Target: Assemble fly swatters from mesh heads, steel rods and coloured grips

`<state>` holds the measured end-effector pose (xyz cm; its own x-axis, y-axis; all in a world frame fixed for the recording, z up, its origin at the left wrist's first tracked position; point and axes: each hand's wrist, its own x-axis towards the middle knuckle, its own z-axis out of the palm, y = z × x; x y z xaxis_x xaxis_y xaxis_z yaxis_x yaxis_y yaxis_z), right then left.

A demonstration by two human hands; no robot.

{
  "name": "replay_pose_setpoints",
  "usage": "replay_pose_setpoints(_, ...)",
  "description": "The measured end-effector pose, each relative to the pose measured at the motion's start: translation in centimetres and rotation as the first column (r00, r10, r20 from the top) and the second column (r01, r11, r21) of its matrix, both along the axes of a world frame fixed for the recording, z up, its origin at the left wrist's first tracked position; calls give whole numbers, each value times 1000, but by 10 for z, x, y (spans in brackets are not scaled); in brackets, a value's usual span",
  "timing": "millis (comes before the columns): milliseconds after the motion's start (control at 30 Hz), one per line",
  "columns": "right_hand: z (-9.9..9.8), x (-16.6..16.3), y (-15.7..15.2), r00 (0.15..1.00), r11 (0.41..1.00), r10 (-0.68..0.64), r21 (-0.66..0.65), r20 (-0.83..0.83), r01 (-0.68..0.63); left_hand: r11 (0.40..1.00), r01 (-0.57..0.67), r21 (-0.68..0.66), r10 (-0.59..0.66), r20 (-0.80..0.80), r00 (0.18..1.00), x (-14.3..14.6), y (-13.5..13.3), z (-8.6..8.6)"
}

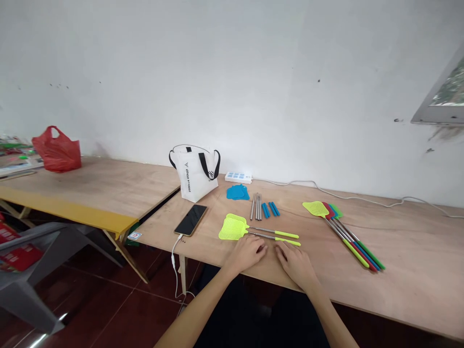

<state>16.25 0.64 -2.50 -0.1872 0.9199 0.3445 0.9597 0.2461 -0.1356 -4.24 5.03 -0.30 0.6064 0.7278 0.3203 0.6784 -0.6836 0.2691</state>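
My left hand [248, 253] rests on the table near its front edge, fingers loosely bent and nothing in them. To its right lies my right hand [295, 261], palm down, also holding nothing. Just beyond both hands are two yellow fly swatters [233, 227] with metal shafts and yellow grips, heads to the left and partly overlapping. Farther back lie blue swatter heads [238, 192] in a small pile, several metal rods [256, 207] side by side, and several blue grips [270, 210]. On the right, yellow, red, blue and green swatters [346, 237] form a fanned stack.
A black phone [191, 220] with a white charging cable lies left of the swatters. Behind it stand a white tote bag [195, 176] and a power strip [238, 177], its cord along the wall. Left are another table [108, 181], a red plastic bag [58, 152] and a grey chair [32, 270].
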Motion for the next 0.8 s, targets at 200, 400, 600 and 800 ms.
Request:
replay_pose_setpoints(200, -1, 1, 1, 1000, 1000, 10, -4, -20, -10, 1000, -1, 11, 1, 5, 1000, 0, 0, -1)
replay_pose_setpoints(400, 3, 0, 0, 1000, 1000, 9, -24, -12, -9, 1000, -6, 16, 6, 4, 1000, 0, 1, -3)
replay_pose_setpoints(600, 2, -1, 0, 1000, 1000, 4, -6, -18, -4, 1000, -4, 14, 4, -8, 1000, 0, 0, -1)
replay_pose_setpoints(800, 1, 0, 0, 1000, 1000, 13, -11, -19, -13, 1000, -1, 5, 1, -2, 1000, 0, 0, 0)
